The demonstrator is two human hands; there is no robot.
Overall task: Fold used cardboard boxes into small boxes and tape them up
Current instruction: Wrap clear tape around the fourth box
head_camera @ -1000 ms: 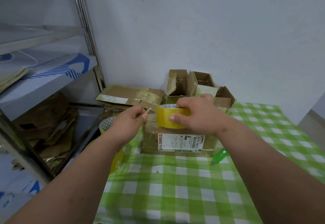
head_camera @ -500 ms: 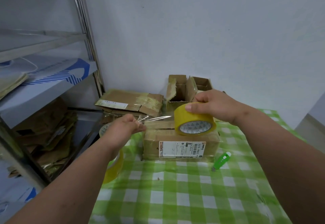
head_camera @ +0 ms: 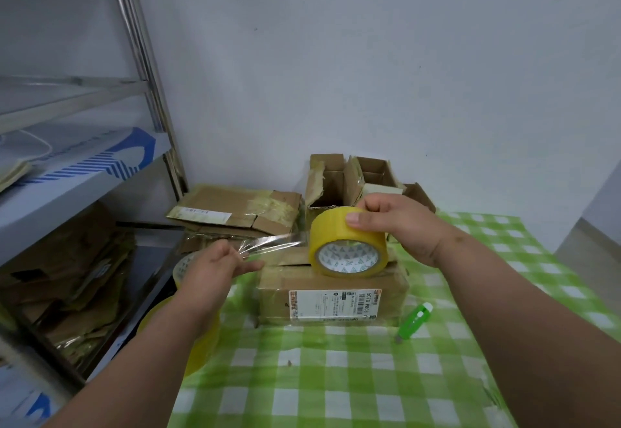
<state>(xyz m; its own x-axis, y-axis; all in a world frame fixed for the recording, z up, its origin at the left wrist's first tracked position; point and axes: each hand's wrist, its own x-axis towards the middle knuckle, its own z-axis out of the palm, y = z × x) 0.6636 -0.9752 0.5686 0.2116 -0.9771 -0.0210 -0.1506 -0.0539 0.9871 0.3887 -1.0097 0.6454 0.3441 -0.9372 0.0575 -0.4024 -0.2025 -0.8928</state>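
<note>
Now, right hand (head_camera: 400,226) curled over tape roll (head_camera: 347,242), steadying it atop closed cardboard box (head_camera: 332,289) on worktop (head_camera: 336,377). Left hand (head_camera: 215,268) pinching free tape strip (head_camera: 272,244), fingers partly extended, keeping it taut for laying along the seam.

A closed brown cardboard box (head_camera: 332,288) with a white shipping label on its near side lies flat on the counter (head_camera: 336,377). A yellow tape roll (head_camera: 347,247) stands tilted on the box's top, a clear tape strip (head_camera: 268,244) stretched leftward from it. Behind the box stand open cardboard boxes (head_camera: 353,182), with flattened cardboard (head_camera: 235,209) to its rear left.
</note>
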